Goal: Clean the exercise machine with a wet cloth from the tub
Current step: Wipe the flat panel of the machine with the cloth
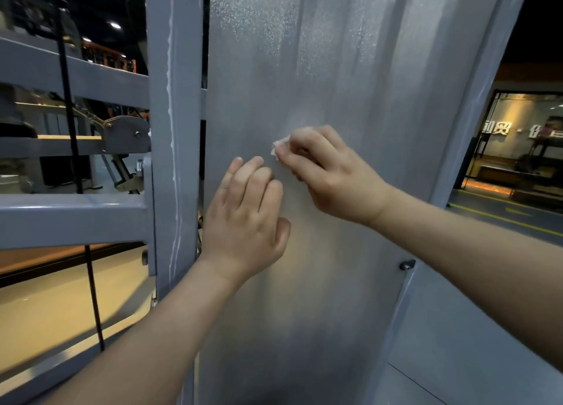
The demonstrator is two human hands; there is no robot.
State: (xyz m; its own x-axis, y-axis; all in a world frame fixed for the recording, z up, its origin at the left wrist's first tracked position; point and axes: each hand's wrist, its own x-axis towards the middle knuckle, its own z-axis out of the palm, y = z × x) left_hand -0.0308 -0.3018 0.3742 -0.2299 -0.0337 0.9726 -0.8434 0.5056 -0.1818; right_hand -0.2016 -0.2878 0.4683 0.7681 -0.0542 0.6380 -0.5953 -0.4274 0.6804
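Observation:
A tall frosted grey panel (pixel 350 69) of the exercise machine fills the middle of the view. My right hand (pixel 329 176) grips a small whitish cloth (pixel 278 147) and holds it against the panel at mid height; only a corner of the cloth shows past my fingers. Just below and to the left, my left hand (pixel 246 218) rests on the panel with fingers straight and together. The tub is not in view.
A grey upright post (pixel 173 130) and grey crossbars (pixel 70 218) of the machine's frame stand to the left. A black cable (pixel 91 282) runs down behind them. A small dark bolt (pixel 406 265) sits at the panel's lower right edge. Gym floor and a lit room lie beyond.

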